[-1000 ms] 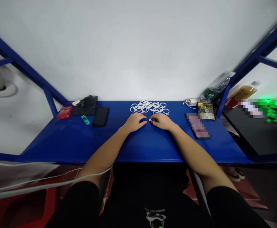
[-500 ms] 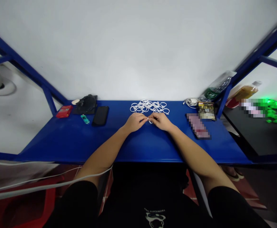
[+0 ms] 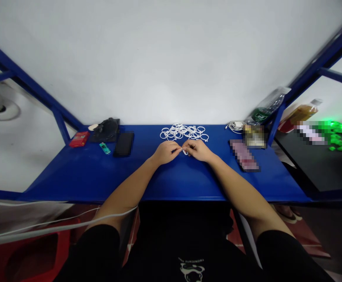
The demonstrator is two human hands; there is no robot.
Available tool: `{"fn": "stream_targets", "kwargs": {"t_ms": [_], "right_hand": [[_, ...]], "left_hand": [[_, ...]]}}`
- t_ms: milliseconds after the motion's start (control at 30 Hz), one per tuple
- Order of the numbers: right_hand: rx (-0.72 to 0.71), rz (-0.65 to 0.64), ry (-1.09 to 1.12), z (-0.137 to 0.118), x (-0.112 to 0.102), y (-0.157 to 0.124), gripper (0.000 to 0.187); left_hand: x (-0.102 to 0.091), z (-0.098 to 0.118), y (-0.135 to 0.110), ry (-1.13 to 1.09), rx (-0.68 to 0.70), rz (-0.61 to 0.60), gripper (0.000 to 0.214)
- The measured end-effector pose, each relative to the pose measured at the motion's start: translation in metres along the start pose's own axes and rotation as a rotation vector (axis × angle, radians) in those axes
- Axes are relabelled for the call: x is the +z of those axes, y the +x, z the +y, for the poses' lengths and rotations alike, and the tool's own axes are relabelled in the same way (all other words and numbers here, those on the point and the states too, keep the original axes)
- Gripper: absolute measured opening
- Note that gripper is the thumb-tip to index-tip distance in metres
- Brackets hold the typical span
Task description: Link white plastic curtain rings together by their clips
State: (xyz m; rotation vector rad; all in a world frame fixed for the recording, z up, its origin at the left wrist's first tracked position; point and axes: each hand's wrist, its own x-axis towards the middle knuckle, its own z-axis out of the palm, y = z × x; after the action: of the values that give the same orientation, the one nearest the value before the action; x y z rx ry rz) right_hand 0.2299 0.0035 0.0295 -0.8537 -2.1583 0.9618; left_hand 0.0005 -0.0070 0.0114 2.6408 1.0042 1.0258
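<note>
Left hand, right hand meet fingertip to fingertip, both pinching one white ring low over blue table (two-sided hold likely steadies small part). Ring pile near at 12 o'clock, within easy reach.

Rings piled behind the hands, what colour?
White rings, like the ring pinched in the fingers; clearest in head view against the blue table.

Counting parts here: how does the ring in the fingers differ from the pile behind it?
The ring is single, pinched between left hand and right hand; the pile is many, untouched. The ring is nearer the person; the pile lies on the table by the wall. Both are white and thin.
</note>
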Motion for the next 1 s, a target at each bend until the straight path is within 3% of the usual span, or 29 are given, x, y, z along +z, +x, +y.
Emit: {"fn": "stream_targets", "kwargs": {"t_ms": [200,333,433,533,733,867,1000], "right_hand": [[0.07,0.288,-0.324,0.012,-0.04,-0.001,0.024],[0.269,0.285,-0.611,0.036,-0.07,-0.007,0.029],[0.396,0.199,-0.697,0.047,-0.078,-0.011,0.041],[0.449,0.137,-0.741,0.049,-0.077,-0.013,0.043],[0.432,0.05,-0.71,0.043,-0.072,-0.01,0.029],[0.298,-0.008,-0.566,0.036,-0.058,-0.006,0.014],[0.125,0.072,-0.22,0.02,-0.033,-0.002,0.021]], "left_hand": [[-0.002,0.007,0.001,-0.086,-0.033,-0.041,0.023],[0.0,0.004,-0.002,-0.097,-0.059,-0.091,0.028],[0.004,0.0,-0.003,-0.088,-0.101,-0.093,0.028],[0.005,-0.001,-0.003,-0.092,-0.12,-0.132,0.023],[0.005,0.011,0.0,-0.083,-0.082,-0.22,0.022],[0.007,0.013,-0.001,-0.067,-0.084,-0.15,0.02],[0.008,0.007,-0.002,-0.04,-0.145,-0.019,0.019]]}}
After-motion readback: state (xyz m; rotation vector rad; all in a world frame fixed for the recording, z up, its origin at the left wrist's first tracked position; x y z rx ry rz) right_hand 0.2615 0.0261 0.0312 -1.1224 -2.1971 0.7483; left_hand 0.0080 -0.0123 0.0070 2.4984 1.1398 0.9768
